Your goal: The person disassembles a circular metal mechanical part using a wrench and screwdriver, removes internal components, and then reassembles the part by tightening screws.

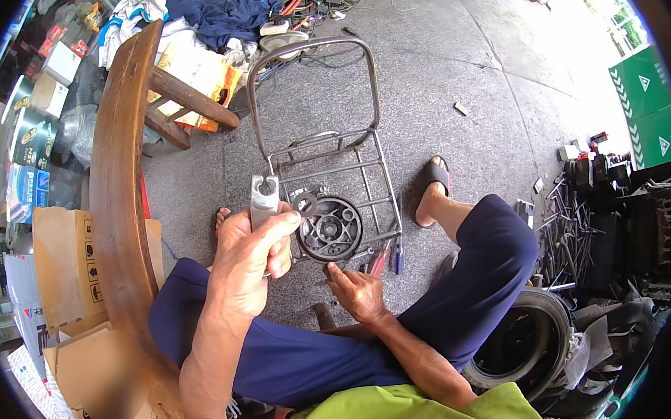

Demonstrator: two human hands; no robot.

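My left hand [254, 258] grips a flat silver metal bar [265, 197] with a notched end, held up over a tubular metal rack [383, 197] on the ground. A small dark ring [306, 204] shows beside the thumb; whether I hold it is unclear. A round cast metal housing [330, 232] with holes and ribs rests on the rack's lower end. My right hand [353, 292] has its index finger extended to the housing's near rim, other fingers loosely bent. A red-handled tool [378, 263] and a blue-handled one [399, 261] lie beside it.
A wooden bench [122, 195] runs along my left, beside cardboard [63, 268] and a glass display case. Clothes [217, 14] and cables are heaped at top left. A tire [521, 339] and scattered metal rods [564, 225] are at right, near green boxes [647, 99].
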